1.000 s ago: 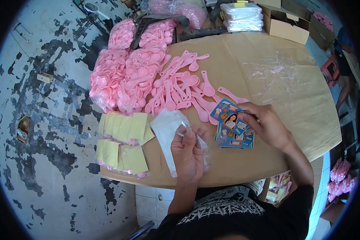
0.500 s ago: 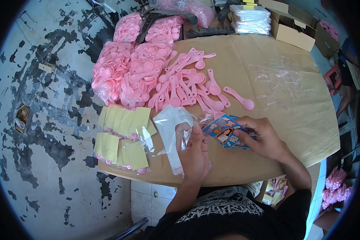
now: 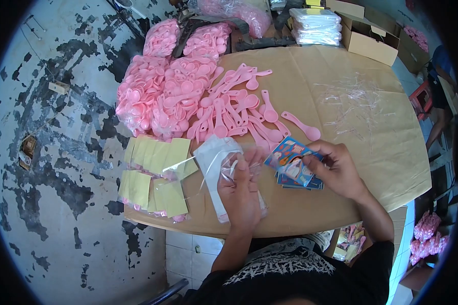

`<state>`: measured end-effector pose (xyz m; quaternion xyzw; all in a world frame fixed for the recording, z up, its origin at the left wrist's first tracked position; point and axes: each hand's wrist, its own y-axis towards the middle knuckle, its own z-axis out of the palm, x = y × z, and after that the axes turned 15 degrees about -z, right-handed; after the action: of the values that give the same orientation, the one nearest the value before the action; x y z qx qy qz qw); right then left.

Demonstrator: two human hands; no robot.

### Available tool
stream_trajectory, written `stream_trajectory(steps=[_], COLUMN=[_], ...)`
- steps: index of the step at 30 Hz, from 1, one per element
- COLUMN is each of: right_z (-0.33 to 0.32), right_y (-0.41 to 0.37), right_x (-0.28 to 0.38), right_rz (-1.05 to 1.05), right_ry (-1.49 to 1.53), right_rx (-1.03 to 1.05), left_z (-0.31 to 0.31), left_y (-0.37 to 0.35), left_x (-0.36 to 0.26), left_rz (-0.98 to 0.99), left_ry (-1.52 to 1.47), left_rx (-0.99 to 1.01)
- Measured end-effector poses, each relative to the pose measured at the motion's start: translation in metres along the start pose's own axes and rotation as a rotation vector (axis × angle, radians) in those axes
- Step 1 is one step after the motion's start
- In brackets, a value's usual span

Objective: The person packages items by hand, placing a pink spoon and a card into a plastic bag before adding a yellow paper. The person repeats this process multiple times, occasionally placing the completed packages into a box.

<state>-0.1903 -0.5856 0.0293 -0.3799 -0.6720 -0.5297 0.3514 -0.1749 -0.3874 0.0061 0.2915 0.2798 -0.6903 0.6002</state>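
My left hand (image 3: 241,198) pinches a clear plastic bag (image 3: 253,154), its thumb and fingers closed on the film. Held by one edge in my right hand (image 3: 338,170) is a blue printed card (image 3: 292,158), tilted close to the bag's right side. A small stack of similar cards (image 3: 301,184) lies on the table just under it. Below and left of my left hand is a pile of white and clear bags (image 3: 211,160). Loose pink measuring spoons (image 3: 229,112) are heaped beyond both hands.
Clear packets with yellow cards (image 3: 170,195) lie in rows at left. Bulging bags of pink spoons (image 3: 145,91) stand at the back left. Thin plastic strips (image 3: 353,104) litter the right side. Behind are plastic-wrapped stacks (image 3: 315,26) and an open cardboard box (image 3: 371,40). Another person sits far right.
My right hand has lifted one card up off the stack, leaving the others on the table. The card is now tilted nearer the bag. My left hand has shifted slightly left.
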Motion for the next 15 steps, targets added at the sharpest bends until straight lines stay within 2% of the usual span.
stream_trajectory(steps=[2, 5, 8, 11, 13, 15], right_z=[-0.001, 0.000, 0.005, 0.006, 0.008, 0.007], right_y=[0.001, 0.000, 0.000, 0.002, 0.003, 0.001], right_x=[-0.005, -0.006, -0.004, -0.001, -0.005, -0.004], right_rz=[-0.031, -0.084, -0.100, -0.071, -0.105, -0.020], right_ry=[0.032, 0.026, -0.022, -0.024, -0.015, 0.017], right_rx=[-0.048, -0.038, 0.009, 0.086, 0.150, 0.156], left_z=[-0.003, -0.003, 0.002, 0.013, 0.011, 0.008], left_y=[0.000, -0.002, -0.005, -0.007, -0.006, -0.006], left_x=[-0.001, -0.001, -0.001, -0.004, -0.004, -0.003], left_rz=[0.040, -0.010, -0.108, -0.074, -0.100, -0.144], left_ry=[0.029, 0.075, 0.162, 0.106, 0.163, 0.278], left_rx=[-0.048, -0.002, -0.119, -0.047, -0.038, -0.014])
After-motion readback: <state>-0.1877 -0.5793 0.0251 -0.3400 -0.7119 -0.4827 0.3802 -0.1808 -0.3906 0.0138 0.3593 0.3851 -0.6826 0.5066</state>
